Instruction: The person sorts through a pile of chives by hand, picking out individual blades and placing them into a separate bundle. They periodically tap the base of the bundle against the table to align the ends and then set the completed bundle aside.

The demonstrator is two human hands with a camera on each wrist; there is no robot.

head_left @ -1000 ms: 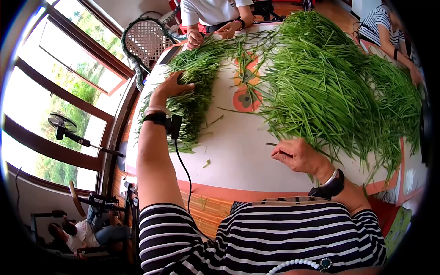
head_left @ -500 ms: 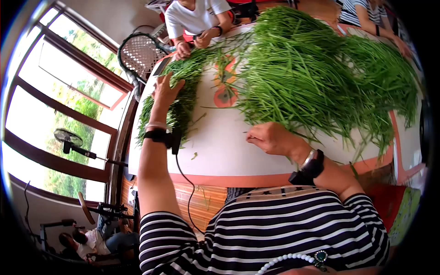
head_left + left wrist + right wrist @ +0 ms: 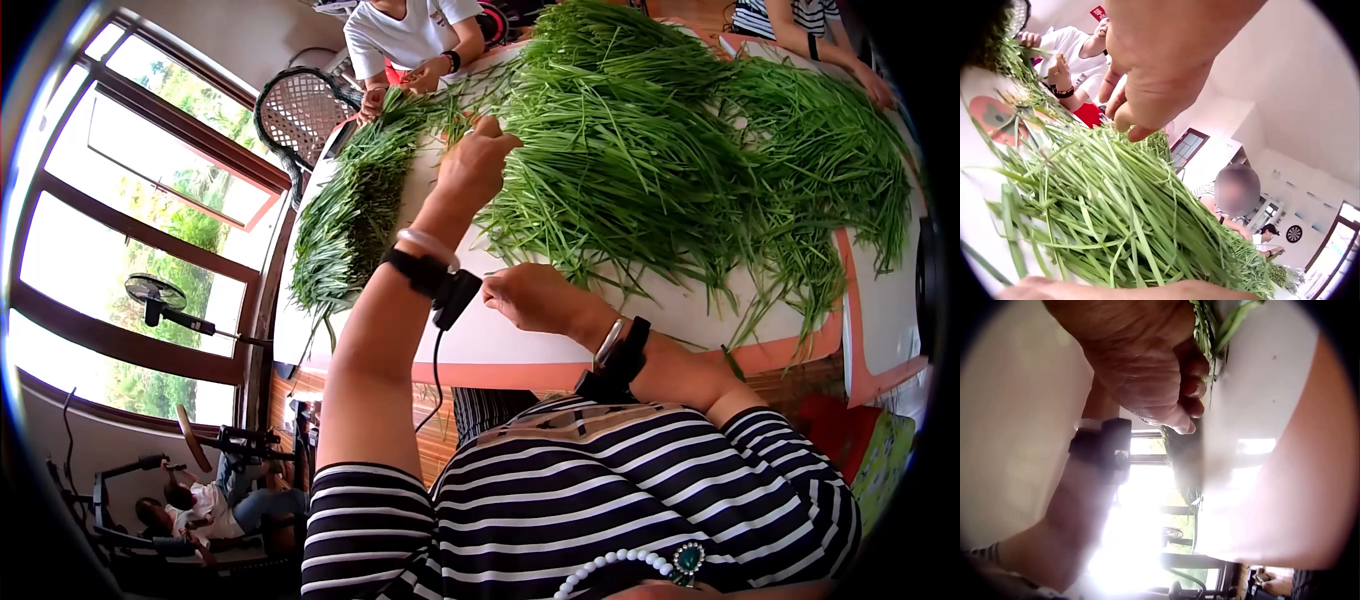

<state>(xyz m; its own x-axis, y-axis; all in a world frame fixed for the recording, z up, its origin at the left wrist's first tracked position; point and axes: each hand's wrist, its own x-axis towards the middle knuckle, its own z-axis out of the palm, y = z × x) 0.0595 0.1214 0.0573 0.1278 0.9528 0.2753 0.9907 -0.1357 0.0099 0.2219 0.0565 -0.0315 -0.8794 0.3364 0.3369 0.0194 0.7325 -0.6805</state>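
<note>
A large heap of garlic chives [image 3: 620, 150], long flat green leaves, covers the middle and right of the table. A neater row of chives [image 3: 355, 210] lies along the left side. My left hand [image 3: 478, 165] is over the heap's left edge, its fingers bent loosely downward; in the left wrist view, its fingertips hang right at the top of the leaves. My right hand [image 3: 535, 297] is closer to me, by the heap's front edge. Its fingers are curled in, with the thumb against them in the right wrist view, and no stalk shows between them.
The white table [image 3: 460, 345] has an orange border and a few loose leaves. Across it a person in a white shirt [image 3: 412, 40] handles chives; another in stripes [image 3: 790, 18] sits at far right. A cable [image 3: 436, 375] hangs from my left wrist camera [image 3: 455, 298].
My left hand has left the left-hand row and moved right to the big heap. My right hand stays curled near the heap's front. The head view has shifted to the right.
</note>
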